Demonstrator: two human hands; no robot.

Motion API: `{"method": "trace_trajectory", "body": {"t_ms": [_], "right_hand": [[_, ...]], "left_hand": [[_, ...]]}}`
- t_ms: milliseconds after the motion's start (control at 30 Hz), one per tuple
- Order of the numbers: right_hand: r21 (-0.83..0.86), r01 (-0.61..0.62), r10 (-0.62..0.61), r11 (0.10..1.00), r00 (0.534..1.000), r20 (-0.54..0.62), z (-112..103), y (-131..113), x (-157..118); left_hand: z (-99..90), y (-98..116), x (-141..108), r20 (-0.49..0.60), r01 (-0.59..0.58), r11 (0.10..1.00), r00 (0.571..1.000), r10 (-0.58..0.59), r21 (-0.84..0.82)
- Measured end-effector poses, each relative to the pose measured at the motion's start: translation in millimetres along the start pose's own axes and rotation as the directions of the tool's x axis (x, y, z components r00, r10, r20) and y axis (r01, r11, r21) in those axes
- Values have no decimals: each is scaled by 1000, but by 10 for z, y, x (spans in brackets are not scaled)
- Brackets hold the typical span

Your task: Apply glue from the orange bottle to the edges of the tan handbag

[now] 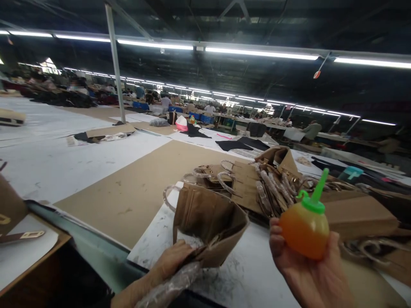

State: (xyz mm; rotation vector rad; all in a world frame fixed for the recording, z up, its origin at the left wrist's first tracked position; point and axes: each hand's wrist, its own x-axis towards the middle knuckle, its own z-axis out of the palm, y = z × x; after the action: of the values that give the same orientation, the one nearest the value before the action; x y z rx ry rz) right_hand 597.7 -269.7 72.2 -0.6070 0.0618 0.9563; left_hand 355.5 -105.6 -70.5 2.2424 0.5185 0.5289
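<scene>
The left hand holds the near side of the open brown bag. Behind that bag and to its right, more brown bags lie piled on the tabletop. Right of the bag, the right hand cups an orange bottle with its green tip up.

Left hand: bare to the wrist; back of hand rounded, knuckles forming a low ridge, most finger ends hidden. Left forearm: bare along the visible stretch, outline smooth, narrower at the wrist, cut off by the lower edge of view. Dark area beside it; cannot tell whether clothing or shadow. Right hand: likewise bare; palm broad, full at the base of the thumb. Fingers partly hidden, visible tips blunt and rounded. Right wrist bare, running out of view below. Fine surface detail too soft to read.
</scene>
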Motion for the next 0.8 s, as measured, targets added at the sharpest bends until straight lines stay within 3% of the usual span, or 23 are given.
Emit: {"method": "trace_trajectory", "body": {"t_ms": [67, 167, 267, 333, 400, 467, 500, 533, 667, 800], "right_hand": [[-26, 93, -93, 995, 996, 7, 223, 115, 35], [-86, 121, -114, 989, 990, 86, 459, 334, 77], [-119, 82, -64, 990, 987, 147, 561, 500, 121], [-143, 64, -39, 988, 985, 170, 579, 557, 141], [-164, 78, -46, 983, 980, 191, 581, 580, 141], [-180, 97, -60, 979, 978, 202, 579, 589, 121], [-186, 103, -64, 977, 977, 205, 580, 593, 106], [-190, 109, -68, 976, 976, 208, 582, 597, 89], [-210, 120, -73, 970, 973, 220, 597, 610, 34], [-249, 136, -75, 959, 968, 241, 622, 609, 18]], "left_hand": [[77, -121, 4, 73, -46, 998, 996, 43, 41], [48, -147, -60, 143, -102, 985, 986, 83, 135], [-192, -43, -181, 244, -185, 966, 960, 138, 182], [-441, 44, -231, 315, -179, 968, 942, 116, 177], [-700, 158, -211, 270, -64, 988, 963, 23, 143], [-906, 342, -108, 108, 121, 991, 986, -128, 65], [-973, 466, -30, 33, 202, 979, 979, -202, 19], [-1014, 606, 60, 23, 222, 975, 975, -221, -17], [-964, 1128, 422, 146, 87, 996, 986, -86, 1], [-815, 1286, 651, 249, 42, 984, 965, -86, 176]]}}
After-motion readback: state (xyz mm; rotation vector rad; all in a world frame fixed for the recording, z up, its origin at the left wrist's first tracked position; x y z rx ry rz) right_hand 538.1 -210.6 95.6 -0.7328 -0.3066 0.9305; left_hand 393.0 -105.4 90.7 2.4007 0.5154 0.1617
